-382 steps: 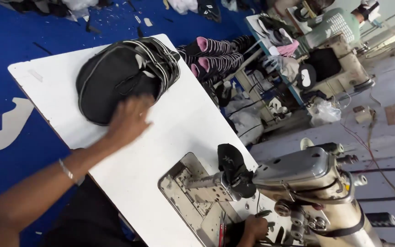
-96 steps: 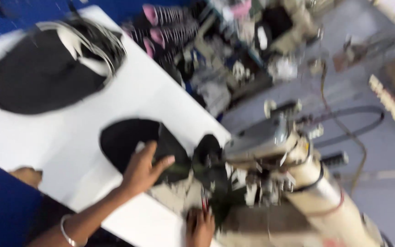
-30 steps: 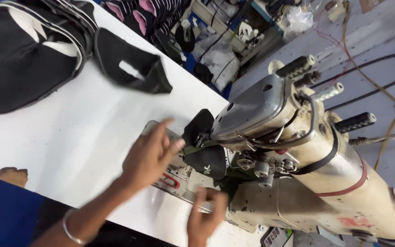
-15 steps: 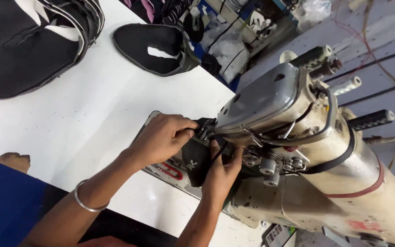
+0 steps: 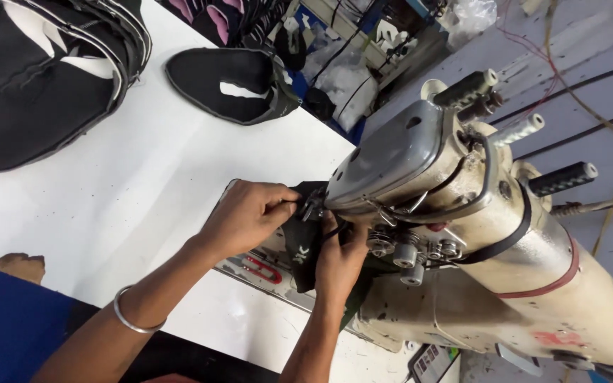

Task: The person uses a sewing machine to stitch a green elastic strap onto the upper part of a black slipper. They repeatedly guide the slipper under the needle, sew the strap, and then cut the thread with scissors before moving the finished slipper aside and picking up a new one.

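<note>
Half a second ago both hands were just closing in at the needle; now the left hand [image 5: 246, 216] pinches the dark fabric piece [image 5: 305, 245] at the needle area, mid-frame, fingers shut on its edge. The right hand [image 5: 338, 259] presses the same piece from below, its grip mostly hidden. The piece looks seated under the sewing machine [image 5: 455, 234] head. Left of the hands the white bench [image 5: 129, 191] lies open; another black piece [image 5: 228, 85] and a stack [image 5: 37, 78] sit upper left.

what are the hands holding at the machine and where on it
Both hands grip a black shoe upper piece at the sewing machine head. The left hand pinches its top edge by the needle; the right hand holds its right side, under the machine head.
</note>
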